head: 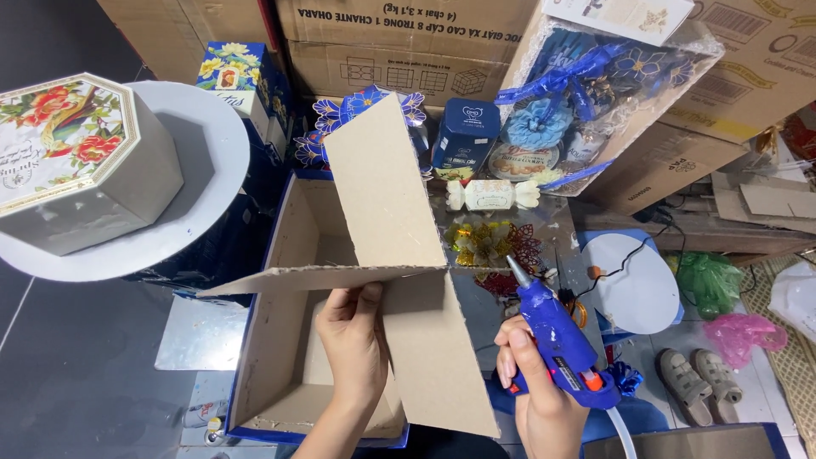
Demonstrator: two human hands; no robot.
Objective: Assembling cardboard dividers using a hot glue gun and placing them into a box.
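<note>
Right fingers: wrapped around the handle of my blue plastic glue gun with the orange trigger (561, 344), index finger (517, 338) lying along the body near the trigger; whether it presses I cannot tell.
Right hand (537, 382): rises from the bottom edge, wrist cut off by the frame, holding the gun's metal nozzle up and to the left, its tip just right of the cardboard edge.
Glue gun cord: white, leaves the butt and runs off the bottom edge.
Left fingers: thumb and fingertips (344, 302) curl up against the crease of the folded brown cardboard divider (399, 255), pinching its lower flap from the front.
Left hand (355, 344): palm faces away from me, forearm enters at the bottom and covers part of the box floor.
Divider: sits in the open blue-sided cardboard box (280, 246), one panel upright and leaning back, another sloping down toward me past the box's near wall.
Hidden: the box's right wall and far corner, behind the divider.
Beyond the box: a white candy-shaped packet (493, 194) and a dark blue tin (466, 136), with a cellophane-wrapped gift basket with blue ribbon (612, 85) partly cropped at the top.
Left side: a grey octagonal box with a floral lid (76, 161) on a white round board (204, 144).
</note>
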